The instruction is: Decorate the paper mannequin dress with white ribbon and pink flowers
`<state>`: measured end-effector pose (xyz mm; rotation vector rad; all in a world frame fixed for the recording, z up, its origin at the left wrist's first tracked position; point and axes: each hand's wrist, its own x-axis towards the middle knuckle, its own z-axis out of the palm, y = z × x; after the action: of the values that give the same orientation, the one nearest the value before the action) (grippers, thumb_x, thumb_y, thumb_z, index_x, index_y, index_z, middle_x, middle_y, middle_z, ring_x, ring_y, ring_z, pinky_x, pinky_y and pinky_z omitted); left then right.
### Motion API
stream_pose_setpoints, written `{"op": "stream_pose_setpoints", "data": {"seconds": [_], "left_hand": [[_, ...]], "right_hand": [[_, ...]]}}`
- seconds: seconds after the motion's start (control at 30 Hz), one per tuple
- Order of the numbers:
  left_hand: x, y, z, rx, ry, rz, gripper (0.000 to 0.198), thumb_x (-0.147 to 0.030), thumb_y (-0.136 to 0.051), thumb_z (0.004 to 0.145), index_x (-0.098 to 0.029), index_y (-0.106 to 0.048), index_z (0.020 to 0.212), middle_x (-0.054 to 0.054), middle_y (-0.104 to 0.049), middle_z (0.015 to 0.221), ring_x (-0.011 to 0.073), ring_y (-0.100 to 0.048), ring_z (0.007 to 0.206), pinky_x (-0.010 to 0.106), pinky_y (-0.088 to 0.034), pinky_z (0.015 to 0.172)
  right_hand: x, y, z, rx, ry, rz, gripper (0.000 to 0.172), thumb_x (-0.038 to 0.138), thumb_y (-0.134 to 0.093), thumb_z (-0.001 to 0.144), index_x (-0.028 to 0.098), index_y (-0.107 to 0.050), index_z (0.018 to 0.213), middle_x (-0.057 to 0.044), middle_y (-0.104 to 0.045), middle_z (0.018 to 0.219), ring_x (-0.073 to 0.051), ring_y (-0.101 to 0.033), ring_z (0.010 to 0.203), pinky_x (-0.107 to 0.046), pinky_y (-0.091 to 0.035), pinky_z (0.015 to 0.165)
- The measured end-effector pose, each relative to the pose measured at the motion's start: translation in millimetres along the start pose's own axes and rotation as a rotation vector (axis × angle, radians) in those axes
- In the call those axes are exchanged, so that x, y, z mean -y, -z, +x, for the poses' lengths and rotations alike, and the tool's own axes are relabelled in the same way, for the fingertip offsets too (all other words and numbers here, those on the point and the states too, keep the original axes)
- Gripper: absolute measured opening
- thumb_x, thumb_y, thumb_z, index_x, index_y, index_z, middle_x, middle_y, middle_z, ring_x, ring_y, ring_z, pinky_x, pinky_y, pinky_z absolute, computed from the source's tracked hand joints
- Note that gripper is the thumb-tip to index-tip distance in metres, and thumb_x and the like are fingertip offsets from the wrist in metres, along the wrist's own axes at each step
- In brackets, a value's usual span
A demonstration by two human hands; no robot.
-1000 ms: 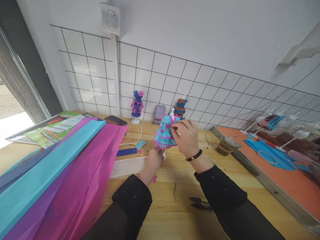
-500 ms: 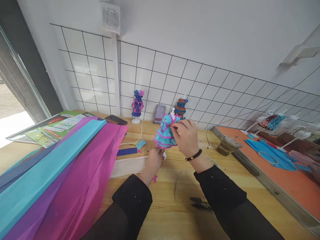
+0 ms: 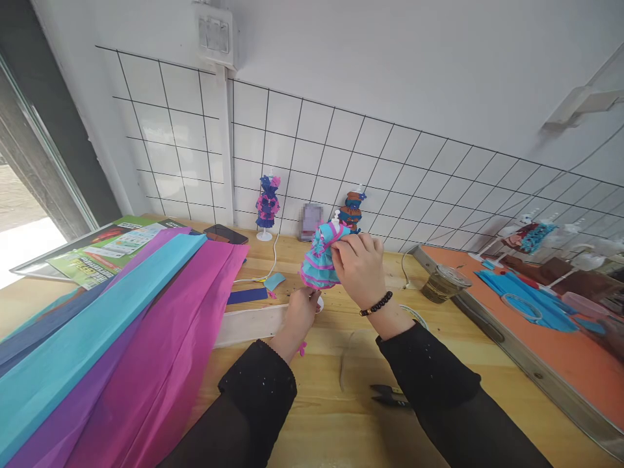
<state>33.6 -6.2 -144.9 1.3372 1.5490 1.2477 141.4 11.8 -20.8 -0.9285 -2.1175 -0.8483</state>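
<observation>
A small mannequin in a turquoise paper dress with pink trim (image 3: 319, 260) stands on the wooden table (image 3: 331, 416). My right hand (image 3: 359, 270) is closed on the dress's bodice, fingers pinching the paper near the top. My left hand (image 3: 298, 314) rests low on the table and pinches the white round base of the stand under the skirt. Both arms wear black sleeves; a dark bead bracelet circles my right wrist.
Long folded crepe paper sheets in blue, purple and pink (image 3: 121, 344) cover the left. Two dressed mini mannequins (image 3: 268, 205) stand by the wire grid wall. Black snips (image 3: 390, 394) lie near my right forearm. A plastic cup (image 3: 443, 282) and an orange tray (image 3: 550, 351) sit right.
My right hand has slid a little left and up along the bodice, covering more of the dress. The left hand and the stand have stayed put.
</observation>
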Motion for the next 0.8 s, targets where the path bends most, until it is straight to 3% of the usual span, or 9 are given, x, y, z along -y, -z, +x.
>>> {"op": "stream_pose_setpoints", "data": {"seconds": [0.3, 0.53, 0.8], "left_hand": [[0.0, 0.6, -1.0, 0.002, 0.006, -0.002, 0.024, -0.03, -0.046, 0.081, -0.015, -0.057, 0.066, 0.004, -0.06, 0.055, 0.0151, -0.059, 0.052, 0.022, -0.038, 0.048], [1.8, -0.2, 0.2, 0.002, 0.026, 0.009, 0.024, -0.031, -0.047, 0.081, -0.015, -0.056, 0.065, 0.005, -0.062, 0.056, 0.0159, -0.06, 0.052, 0.022, -0.038, 0.049], [1.3, 0.5, -0.9, 0.021, 0.034, 0.007, 0.025, -0.029, -0.046, 0.082, -0.014, -0.055, 0.065, 0.007, -0.062, 0.059, 0.0164, -0.062, 0.054, 0.022, -0.038, 0.046]], "right_hand": [[2.5, 7.8, -10.9, 0.041, 0.009, 0.134, 0.013, 0.021, -0.046, 0.087, 0.02, -0.059, 0.084, -0.005, -0.062, 0.096, -0.022, -0.046, 0.095, -0.04, -0.028, 0.081], [-5.8, 21.2, -8.7, -0.07, -0.069, 0.261, 0.011, 0.022, -0.048, 0.086, 0.021, -0.058, 0.085, -0.006, -0.061, 0.094, -0.022, -0.048, 0.088, -0.038, -0.034, 0.075], [-17.1, 7.7, 8.1, -0.085, -0.098, 0.259, 0.012, 0.024, -0.05, 0.084, 0.02, -0.06, 0.08, -0.006, -0.06, 0.089, -0.023, -0.049, 0.086, -0.039, -0.036, 0.074]]}}
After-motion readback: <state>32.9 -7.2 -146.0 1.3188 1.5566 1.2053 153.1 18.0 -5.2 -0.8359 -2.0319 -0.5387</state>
